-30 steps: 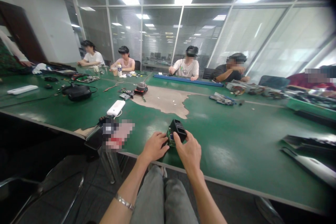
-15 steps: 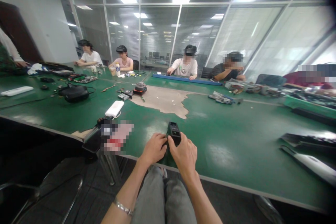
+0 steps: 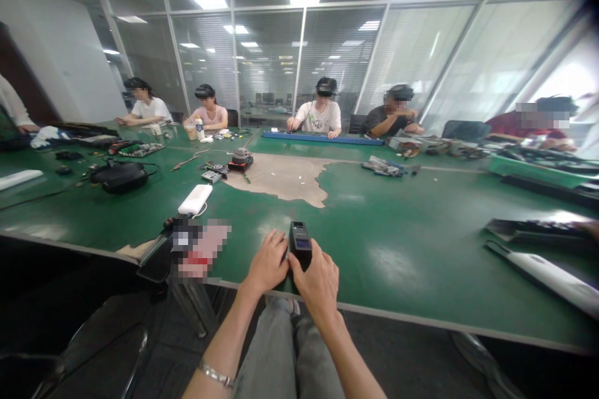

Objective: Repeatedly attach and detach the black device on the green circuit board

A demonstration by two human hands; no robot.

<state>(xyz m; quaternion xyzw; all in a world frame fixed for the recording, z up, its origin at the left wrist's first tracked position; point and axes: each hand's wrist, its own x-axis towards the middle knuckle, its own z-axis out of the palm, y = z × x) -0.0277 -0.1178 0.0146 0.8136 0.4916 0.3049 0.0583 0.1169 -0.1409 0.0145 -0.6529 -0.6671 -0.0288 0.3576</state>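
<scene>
Near the front edge of the green table stands a black rectangular box-like device with a small dark panel on its top side. My right hand is wrapped round its near right side, thumb on the left and fingers on the right. Close by on the left, my left hand lies low over the tabletop with its fingers curled beside the device. What its fingertips hold or touch is hidden.
A white power bank with a cable lies left, near a pixelated pink item. A black case sits farther left. Long white and black parts lie right. Several people sit across the table, one behind a blue bar.
The view has shifted slightly, so the scene sits a little farther left. The device now shows its panel more plainly, its tilt slightly altered in my right hand. My left hand stays beside it.
</scene>
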